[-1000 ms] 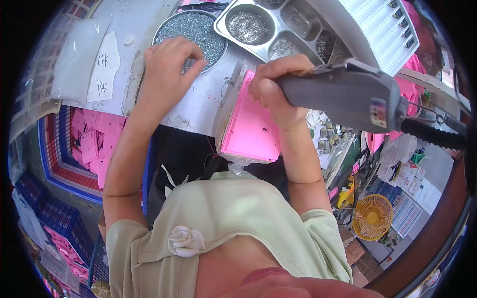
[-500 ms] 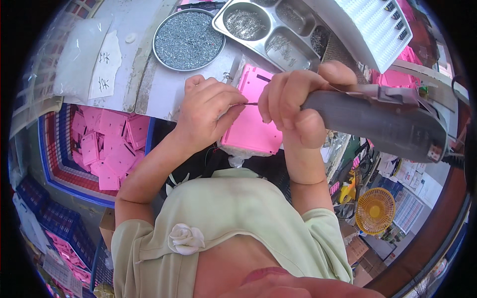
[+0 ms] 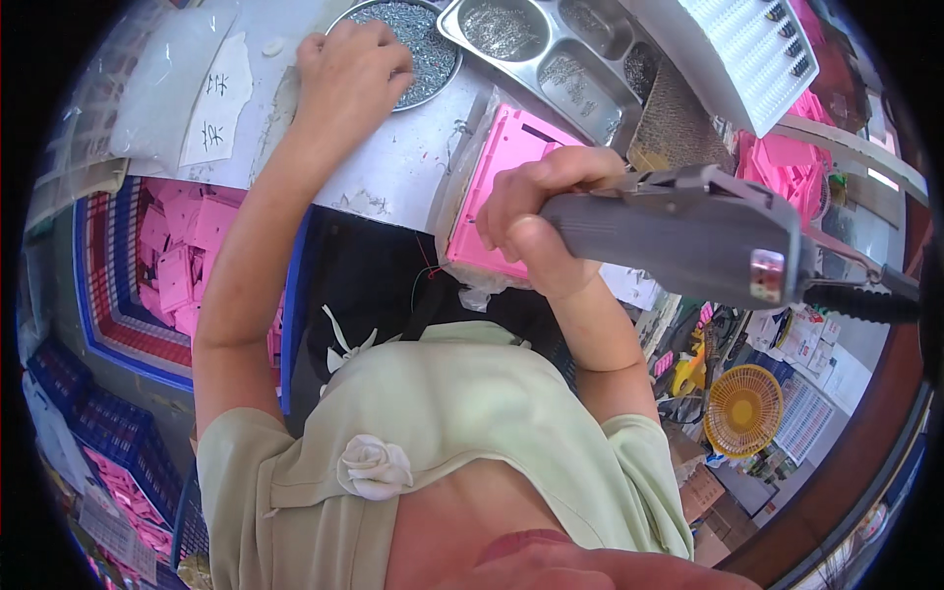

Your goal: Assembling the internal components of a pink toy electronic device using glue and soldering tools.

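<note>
My right hand [image 3: 541,211] is wrapped round a grey electric screwdriver [image 3: 678,236], which lies nearly level with its cord end to the right. It hovers over a pink plastic panel [image 3: 497,177] with dark slots, which rests on clear plastic film; the hand covers part of the panel and hides the driver's tip. At the far left my left hand [image 3: 349,84] reaches over the rim of a round metal dish of small screws [image 3: 423,44]. Its fingers are curled down, and the fingertips are hidden, so whatever they pinch cannot be made out.
A compartmented steel tray [image 3: 541,74] of small metal parts stands behind the panel. A white ribbed box [image 3: 752,74] is at the far right. Left, a blue-and-red crate [image 3: 98,295] holds pink panels. A yellow basket [image 3: 744,408] sits lower right.
My left hand has left the driver's bit above the panel and moved up and left to the screw dish. My right hand has shifted slightly left and down with the screwdriver.
</note>
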{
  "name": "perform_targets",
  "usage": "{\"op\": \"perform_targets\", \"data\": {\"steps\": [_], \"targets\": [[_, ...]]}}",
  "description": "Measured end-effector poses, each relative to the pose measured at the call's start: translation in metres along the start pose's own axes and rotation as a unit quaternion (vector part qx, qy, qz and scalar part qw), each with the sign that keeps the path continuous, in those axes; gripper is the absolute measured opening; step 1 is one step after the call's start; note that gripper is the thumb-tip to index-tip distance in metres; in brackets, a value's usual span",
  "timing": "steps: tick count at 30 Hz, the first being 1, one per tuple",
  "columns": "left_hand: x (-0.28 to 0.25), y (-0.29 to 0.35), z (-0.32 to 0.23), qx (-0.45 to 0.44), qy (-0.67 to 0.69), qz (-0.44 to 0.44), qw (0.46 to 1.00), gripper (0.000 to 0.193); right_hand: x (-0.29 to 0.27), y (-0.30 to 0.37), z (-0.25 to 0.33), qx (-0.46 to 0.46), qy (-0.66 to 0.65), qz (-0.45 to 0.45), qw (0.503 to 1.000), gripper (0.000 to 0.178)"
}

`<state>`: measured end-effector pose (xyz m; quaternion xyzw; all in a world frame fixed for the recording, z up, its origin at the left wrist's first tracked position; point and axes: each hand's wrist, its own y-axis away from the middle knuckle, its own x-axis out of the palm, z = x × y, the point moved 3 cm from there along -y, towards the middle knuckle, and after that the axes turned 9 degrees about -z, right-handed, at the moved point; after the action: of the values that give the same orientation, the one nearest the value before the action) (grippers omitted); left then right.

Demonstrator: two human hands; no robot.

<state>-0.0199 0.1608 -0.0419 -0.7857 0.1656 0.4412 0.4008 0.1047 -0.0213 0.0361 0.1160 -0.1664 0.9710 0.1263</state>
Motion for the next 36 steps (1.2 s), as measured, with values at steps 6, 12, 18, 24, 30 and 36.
{"op": "perform_targets", "data": {"steps": [6, 12, 18, 24, 30, 36], "targets": [[-0.001, -0.004, 0.000, -0.018, 0.028, -0.054, 0.998, 0.012, -0.007, 0.007, -0.005, -0.009, 0.178, 0.063, 0.982, 0.032], [-0.004, 0.003, 0.004, -0.049, 0.178, -0.020, 0.983, 0.014, -0.003, 0.014, -0.012, -0.020, 0.293, 0.112, 0.949, 0.032], [-0.041, 0.057, -0.057, -0.011, 0.337, -0.010, 0.941, 0.010, -0.005, 0.010, -0.012, -0.072, 0.210, 0.043, 0.974, 0.036], [-0.042, 0.087, -0.080, -0.063, 0.456, -0.010, 0.888, 0.016, -0.012, -0.003, -0.008, -0.056, 0.031, -0.006, 0.998, 0.050], [-0.042, 0.088, -0.092, -0.298, 0.597, 0.100, 0.738, 0.013, -0.002, -0.010, 0.010, -0.064, -0.038, 0.006, 0.997, 0.048], [-0.048, 0.085, -0.092, -0.186, 0.568, 0.064, 0.799, 0.013, 0.005, -0.007, 0.029, -0.024, -0.040, -0.014, 0.999, 0.047]]}}
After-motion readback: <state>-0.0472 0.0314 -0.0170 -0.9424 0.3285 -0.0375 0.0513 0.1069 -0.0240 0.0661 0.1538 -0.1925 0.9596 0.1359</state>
